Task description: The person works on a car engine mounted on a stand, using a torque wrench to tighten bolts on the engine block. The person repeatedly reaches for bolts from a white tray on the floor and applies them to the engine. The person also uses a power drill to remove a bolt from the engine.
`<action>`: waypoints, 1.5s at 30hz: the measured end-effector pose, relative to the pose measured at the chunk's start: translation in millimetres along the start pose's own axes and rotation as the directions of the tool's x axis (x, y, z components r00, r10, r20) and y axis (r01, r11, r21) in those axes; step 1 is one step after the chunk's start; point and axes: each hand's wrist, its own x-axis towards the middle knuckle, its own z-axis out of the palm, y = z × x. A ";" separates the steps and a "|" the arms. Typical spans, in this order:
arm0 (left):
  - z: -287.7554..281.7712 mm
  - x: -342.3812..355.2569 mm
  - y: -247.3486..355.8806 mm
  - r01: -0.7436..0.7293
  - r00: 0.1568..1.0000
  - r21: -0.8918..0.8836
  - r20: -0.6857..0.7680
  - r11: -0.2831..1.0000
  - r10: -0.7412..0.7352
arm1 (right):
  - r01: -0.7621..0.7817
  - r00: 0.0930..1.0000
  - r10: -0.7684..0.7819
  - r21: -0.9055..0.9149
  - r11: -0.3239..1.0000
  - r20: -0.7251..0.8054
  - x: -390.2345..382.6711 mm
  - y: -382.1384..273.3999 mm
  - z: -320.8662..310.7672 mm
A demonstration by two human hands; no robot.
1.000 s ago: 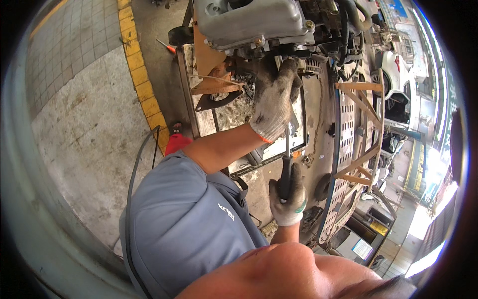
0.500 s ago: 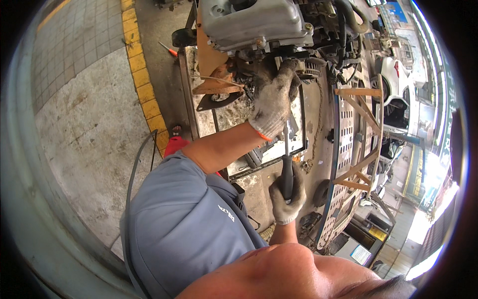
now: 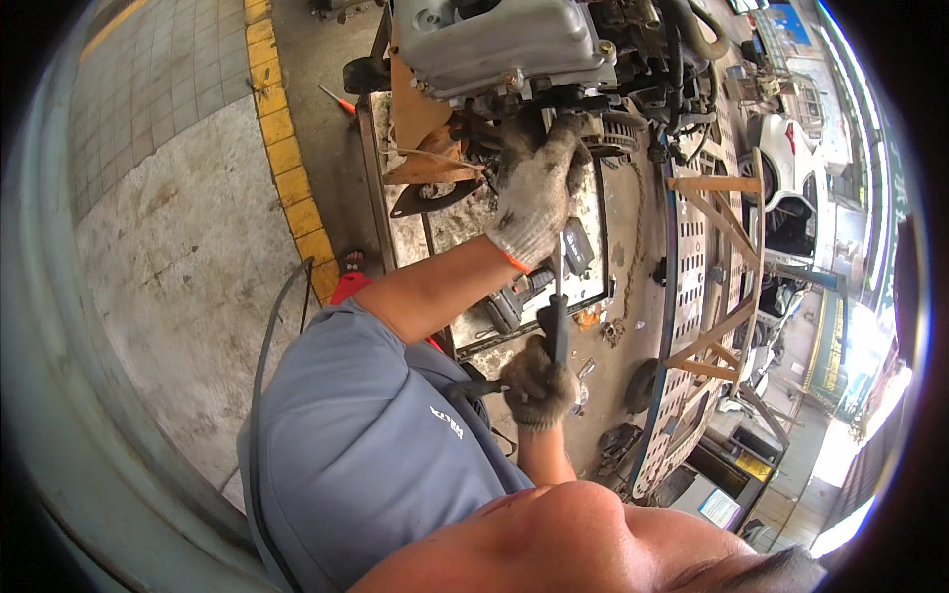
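Note:
My left hand [image 3: 534, 193], in a soiled whitish work glove, reaches in under the grey engine cover [image 3: 504, 44] against the dark engine side. Its fingertips are hidden among the parts, so their hold does not show. Lower down, my right hand [image 3: 539, 383], in a dirty glove, is closed round the black handle of a screwdriver-like tool [image 3: 558, 331]. The steel shaft points up toward my left wrist, and its tip is hard to make out. Below the engine lie a dark cordless power tool [image 3: 504, 308] and a black block [image 3: 576, 245], like a battery pack.
A rusty plate [image 3: 425, 163] and a flat black gasket-like piece [image 3: 432, 200] are left of my left hand. An orange-handled tool [image 3: 342, 101] lies on the floor. Rightward stand a long perforated metal bench [image 3: 680, 341] with wooden struts, a tyre [image 3: 643, 385] and a white car [image 3: 776, 148].
My right hand has shifted slightly left and turned, its fingers now wrapped round the handle. The tool's handle moved up and left, uncovering the black block. My left hand stays at the engine.

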 end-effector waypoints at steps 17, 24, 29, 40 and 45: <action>32.8 -29.8 56.0 0.046 0.997 0.156 0.061 0.987 -0.056 | 0.083 0.940 -0.341 -0.963 0.256 -0.010 -4.1 -19.1 18.3; 33.3 -19.3 50.8 0.080 0.993 0.136 -0.098 0.988 -0.066 | 0.081 0.962 -0.271 -0.904 0.419 -0.040 -0.6 -28.8 25.2; 15.8 -7.5 27.7 0.081 0.996 0.304 -0.043 0.949 -0.072 | -0.081 0.995 0.087 0.110 0.991 -0.057 -0.3 4.8 -13.6; 28.4 -13.5 49.2 0.155 0.987 0.185 -0.058 0.970 -0.147 | -0.062 0.998 0.062 0.083 0.995 0.003 5.0 16.9 -20.7; 2.4 14.6 13.6 -0.039 0.999 0.305 0.006 0.952 0.039 | -0.033 0.928 -0.350 -0.960 0.277 -0.132 -8.7 -6.5 10.8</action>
